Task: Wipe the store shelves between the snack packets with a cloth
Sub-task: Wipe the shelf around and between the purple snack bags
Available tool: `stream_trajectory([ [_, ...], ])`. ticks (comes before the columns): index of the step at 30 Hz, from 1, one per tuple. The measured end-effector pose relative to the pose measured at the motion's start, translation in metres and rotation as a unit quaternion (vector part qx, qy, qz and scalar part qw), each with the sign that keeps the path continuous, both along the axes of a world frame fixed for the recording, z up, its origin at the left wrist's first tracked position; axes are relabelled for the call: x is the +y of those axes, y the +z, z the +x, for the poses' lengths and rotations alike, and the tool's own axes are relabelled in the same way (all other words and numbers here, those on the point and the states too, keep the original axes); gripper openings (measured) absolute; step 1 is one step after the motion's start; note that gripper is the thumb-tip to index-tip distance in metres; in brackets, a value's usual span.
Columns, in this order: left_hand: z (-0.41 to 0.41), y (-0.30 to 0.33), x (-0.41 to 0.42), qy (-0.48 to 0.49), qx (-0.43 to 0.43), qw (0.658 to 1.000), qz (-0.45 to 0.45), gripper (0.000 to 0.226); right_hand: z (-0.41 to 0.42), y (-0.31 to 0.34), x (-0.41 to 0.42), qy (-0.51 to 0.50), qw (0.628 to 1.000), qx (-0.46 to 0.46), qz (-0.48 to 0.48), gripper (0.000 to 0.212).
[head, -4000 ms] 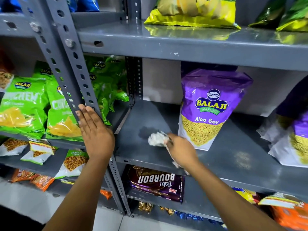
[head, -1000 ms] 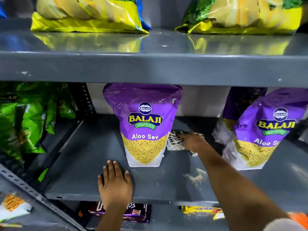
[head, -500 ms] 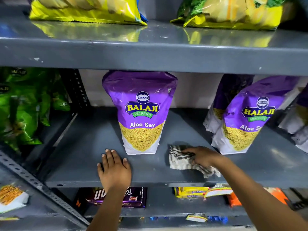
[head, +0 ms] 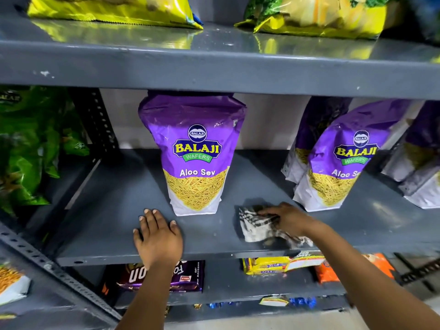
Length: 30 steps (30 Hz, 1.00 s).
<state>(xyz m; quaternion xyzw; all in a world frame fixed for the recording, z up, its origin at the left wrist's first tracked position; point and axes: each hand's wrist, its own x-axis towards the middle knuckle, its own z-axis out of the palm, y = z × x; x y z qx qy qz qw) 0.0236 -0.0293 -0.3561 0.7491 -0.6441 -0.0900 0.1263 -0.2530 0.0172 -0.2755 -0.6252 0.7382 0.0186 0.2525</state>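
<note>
Grey metal shelf (head: pixel 119 210) carries an upright purple Aloo Sev packet (head: pixel 194 153) at its middle and a leaning second packet (head: pixel 338 160) to the right. Between them, near the front edge, the right hand (head: pixel 289 217) presses a striped cloth (head: pixel 256 223) flat, fingers curled onto it. Left of the middle packet, the left hand (head: pixel 158 236) rests open, palm down, on the shelf.
</note>
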Motion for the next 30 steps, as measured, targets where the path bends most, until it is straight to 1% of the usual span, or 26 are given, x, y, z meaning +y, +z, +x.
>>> stream_trajectory([
  [1,0.0,0.0,0.0,0.0,0.0,1.0,0.0,0.059,0.005,0.006,0.001,0.002,0.999,-0.018,-0.032,0.054],
  [2,0.0,0.0,0.0,0.0,0.0,1.0,0.0,0.059,0.012,0.01,0.0,0.024,0.997,-0.029,-0.068,0.055],
  [3,-0.001,0.001,0.0,0.0,0.001,1.0,0.0,0.058,0.021,0.01,-0.002,0.073,0.992,-0.028,-0.096,0.056],
  [5,0.0,0.001,0.0,0.0,0.003,1.0,0.001,0.058,0.038,-0.003,-0.001,0.153,0.981,-0.018,-0.119,0.06],
  [6,0.0,0.001,0.0,-0.001,0.002,1.0,0.001,0.058,0.044,-0.011,0.002,0.157,0.98,-0.024,-0.118,0.063],
  [7,0.0,0.001,0.0,-0.002,0.0,1.0,0.001,0.058,0.049,-0.018,0.005,0.134,0.982,-0.047,-0.125,0.066],
  [8,0.0,0.0,0.0,-0.003,-0.004,1.0,0.001,0.058,0.055,-0.02,0.008,0.084,0.983,-0.082,-0.139,0.066],
  [10,0.0,-0.002,0.0,-0.004,-0.005,1.0,0.002,0.058,0.075,-0.02,0.007,-0.026,0.976,-0.126,-0.179,0.056],
  [11,0.001,-0.002,-0.001,-0.004,-0.005,1.0,0.002,0.058,0.087,-0.019,0.004,-0.048,0.976,-0.118,-0.178,0.053],
  [12,0.001,-0.002,-0.001,-0.004,-0.004,1.0,0.002,0.058,0.099,-0.02,0.0,-0.054,0.982,-0.099,-0.153,0.061],
  [14,0.0,-0.003,-0.002,-0.001,0.001,1.0,0.002,0.057,0.117,-0.033,-0.006,-0.022,0.997,-0.04,-0.066,0.086],
  [15,0.0,-0.003,-0.001,0.001,0.003,1.0,0.003,0.057,0.121,-0.04,-0.007,-0.002,0.999,-0.007,-0.037,0.093],
  [16,0.0,-0.004,-0.002,0.001,0.001,1.0,0.003,0.057,0.118,-0.047,-0.007,0.006,0.999,0.014,-0.03,0.095],
  [17,0.0,-0.004,-0.003,0.0,-0.002,1.0,0.002,0.057,0.112,-0.051,-0.006,0.01,0.999,0.026,-0.04,0.093],
  [19,0.001,-0.005,-0.002,0.0,-0.003,1.0,0.007,0.057,0.093,-0.056,0.003,0.014,0.997,0.034,-0.063,0.081],
  [22,0.001,-0.004,-0.002,-0.006,-0.004,1.0,0.003,0.057,0.061,-0.057,0.019,-0.013,0.994,0.034,-0.103,0.062],
  [23,0.001,-0.003,-0.002,-0.005,-0.003,1.0,0.004,0.057,0.05,-0.057,0.025,-0.023,0.993,0.032,-0.113,0.06],
  [25,0.001,-0.002,-0.001,-0.004,-0.004,1.0,0.007,0.057,0.03,-0.057,0.036,-0.039,0.989,0.032,-0.14,0.064],
  [28,0.001,0.0,0.0,-0.006,0.001,1.0,0.007,0.056,0.0,-0.054,0.057,-0.07,0.981,0.055,-0.172,0.05],
  [30,0.0,0.0,0.0,-0.005,0.003,1.0,0.006,0.057,-0.026,-0.047,0.076,-0.125,0.975,0.056,-0.175,0.048],
])
